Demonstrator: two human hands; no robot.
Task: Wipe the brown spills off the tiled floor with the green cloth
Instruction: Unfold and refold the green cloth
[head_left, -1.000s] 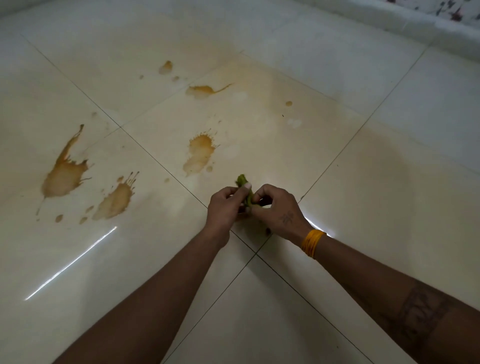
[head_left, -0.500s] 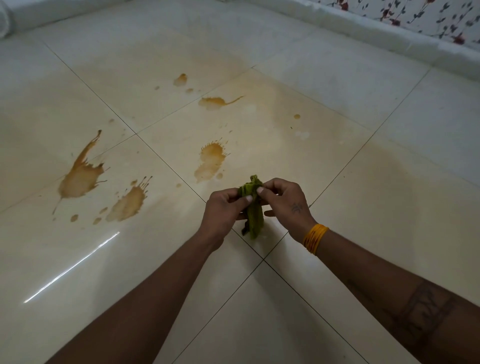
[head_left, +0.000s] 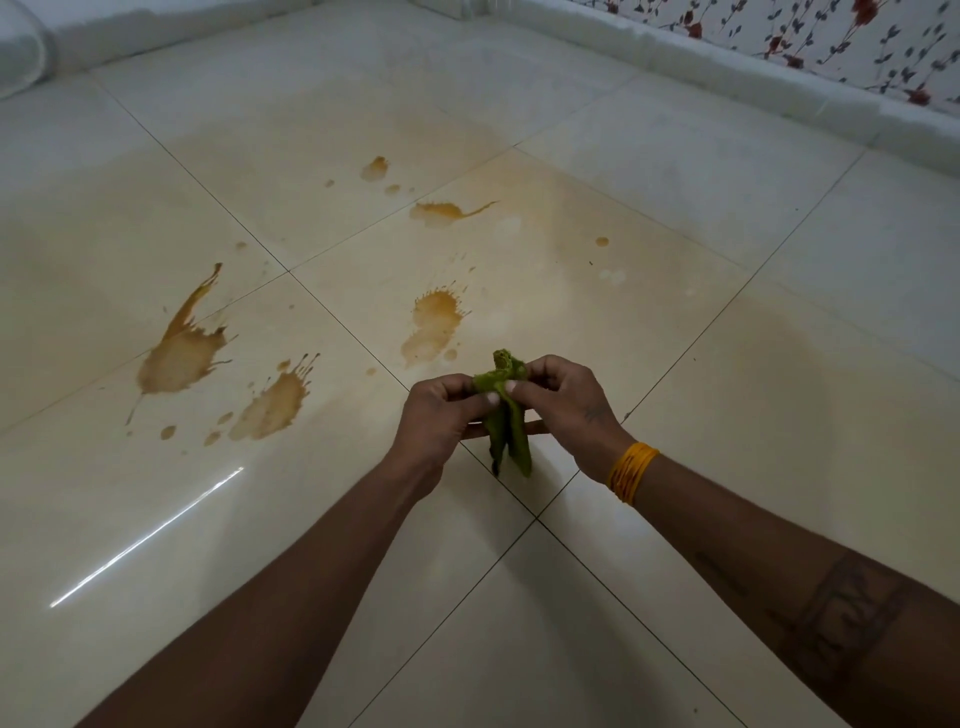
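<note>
Both hands hold the green cloth (head_left: 508, 426) in the air above the tiled floor (head_left: 727, 415). My left hand (head_left: 441, 415) pinches its upper edge from the left, and my right hand (head_left: 569, 402) pinches it from the right. The cloth hangs bunched below my fingers. Several brown spills lie on the tiles beyond: a large splash (head_left: 182, 348) at the left, another spill (head_left: 272, 402) next to it, one splash (head_left: 434, 325) just past my hands, and smaller spills (head_left: 441, 210) farther off.
A faint brownish smear (head_left: 545, 218) spreads over the tile behind the spills. A white skirting (head_left: 727, 67) and a flowered wall (head_left: 831, 36) run along the far right. A white rounded object (head_left: 21, 52) sits at the far left corner.
The cloth has come out of a tight wad between my hands and now hangs down longer. My hands stay together in front of me; the view has tilted up a little.
</note>
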